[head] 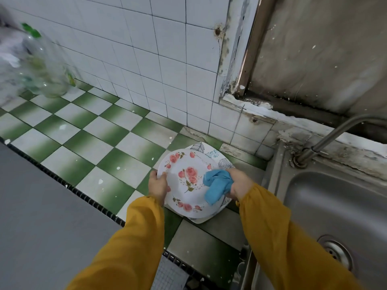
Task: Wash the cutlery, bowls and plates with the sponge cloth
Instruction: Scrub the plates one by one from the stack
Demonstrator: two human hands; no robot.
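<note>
A round white plate with pink roses (186,183) is tilted up over the green-and-white tiled counter (94,130). My left hand (159,185) grips its left rim. My right hand (239,185) holds a blue sponge cloth (217,186) bunched against the plate's right side. Under the rose plate lies a square white plate with a leaf print (209,150), mostly hidden. No cutlery or bowls show.
A steel sink (335,206) with a drain (335,251) lies to the right, and a tap (326,137) arches over it. A blurred clear bottle with a green cap (44,65) stands at the far left by the tiled wall. A grey surface (41,216) borders the counter's near left.
</note>
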